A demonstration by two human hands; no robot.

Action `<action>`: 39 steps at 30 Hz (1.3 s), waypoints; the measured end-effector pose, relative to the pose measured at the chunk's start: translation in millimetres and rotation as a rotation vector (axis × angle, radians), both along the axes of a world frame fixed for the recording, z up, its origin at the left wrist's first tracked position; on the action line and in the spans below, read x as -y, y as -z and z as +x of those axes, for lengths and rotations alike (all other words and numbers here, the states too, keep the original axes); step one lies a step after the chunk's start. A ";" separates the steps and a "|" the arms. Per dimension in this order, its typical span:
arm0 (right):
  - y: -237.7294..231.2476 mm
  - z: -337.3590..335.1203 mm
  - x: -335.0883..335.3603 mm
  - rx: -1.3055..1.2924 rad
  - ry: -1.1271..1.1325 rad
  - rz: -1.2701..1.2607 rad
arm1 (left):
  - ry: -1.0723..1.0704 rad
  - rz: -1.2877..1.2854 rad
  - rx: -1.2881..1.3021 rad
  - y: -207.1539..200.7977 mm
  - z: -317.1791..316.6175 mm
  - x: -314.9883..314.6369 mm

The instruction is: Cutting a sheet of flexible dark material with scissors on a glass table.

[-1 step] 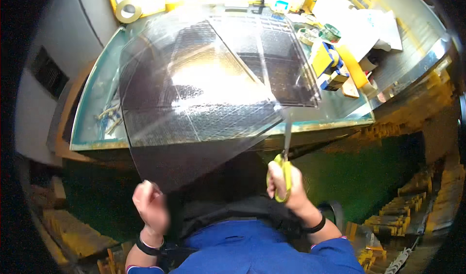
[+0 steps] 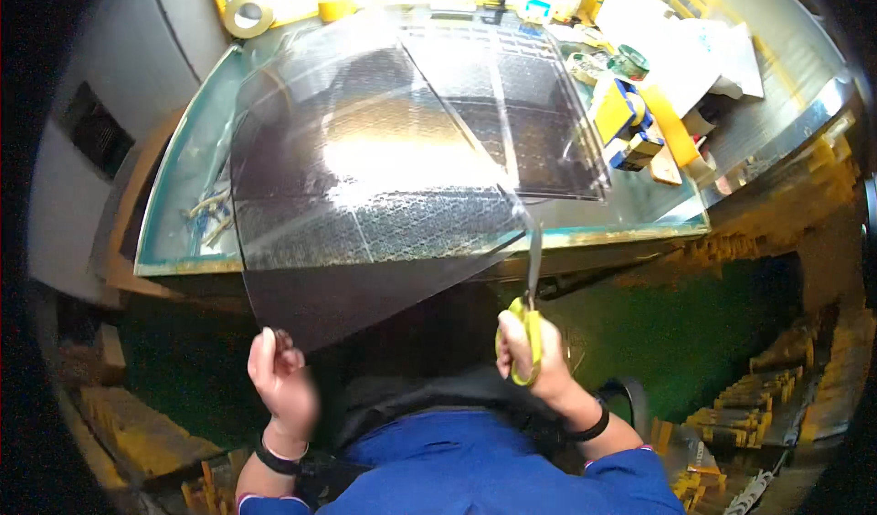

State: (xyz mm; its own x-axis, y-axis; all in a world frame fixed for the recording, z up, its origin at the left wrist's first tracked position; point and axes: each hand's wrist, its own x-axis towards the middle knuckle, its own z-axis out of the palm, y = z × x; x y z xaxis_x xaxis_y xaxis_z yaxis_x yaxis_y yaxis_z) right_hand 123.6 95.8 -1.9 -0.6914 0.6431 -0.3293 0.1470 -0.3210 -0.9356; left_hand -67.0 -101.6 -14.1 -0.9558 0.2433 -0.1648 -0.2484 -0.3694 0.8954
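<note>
Both grips are closed: left hand (image 2: 285,387) on the dark sheet (image 2: 315,303), right hand (image 2: 545,362) around yellow scissors (image 2: 531,303), now shifted slightly left, blades seemingly staying at the sheet's edge.

the left hand (image 2: 284,389) pinches, the right hand (image 2: 549,362) curls closed, well apart.

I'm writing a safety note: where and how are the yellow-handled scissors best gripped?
Probably by the yellow handles, from the near side: their loops sit toward the person, where the right hand holds them, while the blades point away.
</note>
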 end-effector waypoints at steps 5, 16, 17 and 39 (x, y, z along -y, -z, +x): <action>11.0 -7.5 29.6 -0.048 -0.123 -0.122 | 0.495 0.006 0.067 -3.4 21.5 -44.9; 18.2 -1.0 31.0 -0.289 -0.179 -0.104 | 0.803 0.048 0.122 -15.7 55.6 -140.0; 8.1 -4.3 28.2 -0.212 -0.212 0.022 | 0.810 0.046 0.128 -17.8 58.1 -139.6; 25.9 -19.5 40.2 -0.346 -0.069 0.090 | 0.958 -0.001 0.264 -23.1 54.8 -119.7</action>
